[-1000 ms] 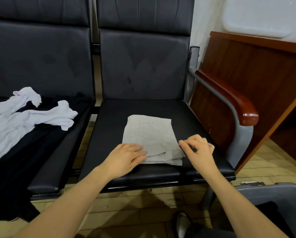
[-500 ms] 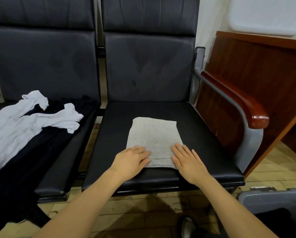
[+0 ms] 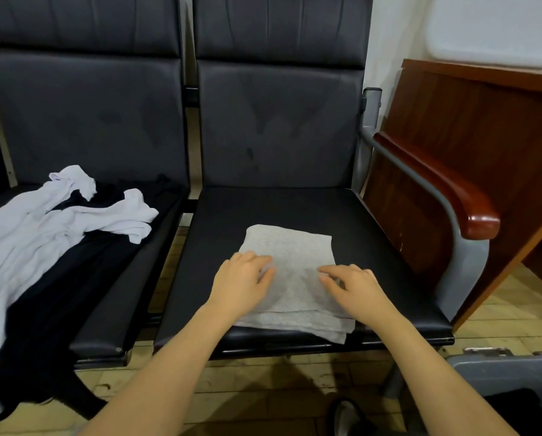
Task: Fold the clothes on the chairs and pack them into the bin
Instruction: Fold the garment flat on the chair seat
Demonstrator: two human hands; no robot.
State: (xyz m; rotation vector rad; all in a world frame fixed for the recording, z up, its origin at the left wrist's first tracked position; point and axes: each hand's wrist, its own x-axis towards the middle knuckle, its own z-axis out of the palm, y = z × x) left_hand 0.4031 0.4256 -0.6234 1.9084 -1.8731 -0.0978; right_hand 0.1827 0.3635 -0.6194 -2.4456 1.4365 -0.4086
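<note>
The folded grey garment [image 3: 290, 272] lies on the seat of the right-hand chair [image 3: 373, 247], its near edge close to the seat's front lip. Both hands now rest on top of it, farther up the cloth than half a second ago: the left hand [image 3: 242, 283] on its left part, the right hand [image 3: 354, 286] on its right part, fingers loosely bent and pressing rather than pinching anything. That shift suggests smoothing, or readying a final fold or lift. Left of the garment, a white garment [image 3: 43, 228] and a black garment [image 3: 58, 278] lie unfolded on the neighbouring chair. The grey bin [image 3: 508, 369] sits below and right of it.
</note>
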